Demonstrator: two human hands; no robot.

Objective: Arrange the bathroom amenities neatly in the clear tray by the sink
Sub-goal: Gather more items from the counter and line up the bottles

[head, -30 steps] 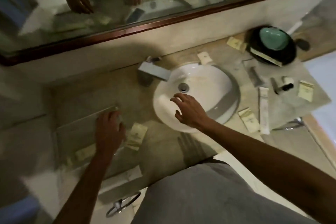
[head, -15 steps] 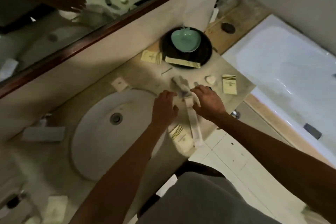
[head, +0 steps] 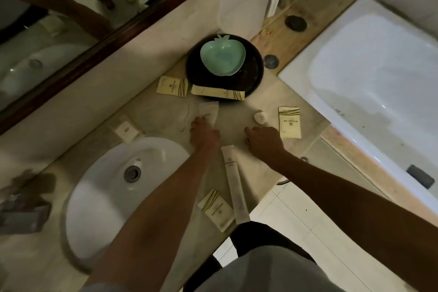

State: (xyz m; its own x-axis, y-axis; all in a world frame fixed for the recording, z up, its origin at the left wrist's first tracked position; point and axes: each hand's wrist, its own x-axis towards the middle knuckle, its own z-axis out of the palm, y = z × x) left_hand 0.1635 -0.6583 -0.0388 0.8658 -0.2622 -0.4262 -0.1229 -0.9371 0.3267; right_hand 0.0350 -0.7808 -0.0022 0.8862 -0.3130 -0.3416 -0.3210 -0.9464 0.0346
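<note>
- Both hands are down on the stone counter [head: 151, 106], on the stretch between the sink [head: 102, 197] and the bathtub [head: 369, 83].
- Left hand [head: 205, 134] has its fingers curled onto a pale crinkly wrapper [head: 209, 111] lying flat on the counter, so it looks like it's pinching the near end of it.
- Right hand [head: 264, 141] is knuckles-up with fingers curled under, just in front of a small round white cap [head: 260, 117]. There's something dark under the fingers but I honestly can't tell if it's gripping anything.
- A long white tube packet [head: 234, 185] lies between the two forearms, its near end poking past the counter's front edge.
- Touching its left side at the front edge is a cream sachet [head: 216, 210].
- Another sachet [head: 289, 122] sits just right of the right hand, near the tub-side edge.
- At the back corner there's a black round dish [head: 251, 78] with a mint apple-shaped bowl [head: 222, 55] inside it. A long cream packet [head: 218, 93] lies across the dish's front rim, and one more cream packet [head: 172, 86] sits just left of it.
- A little square packet [head: 126, 129] rests at the back rim of the sink.
- The clear tray isn't in this view.
</note>
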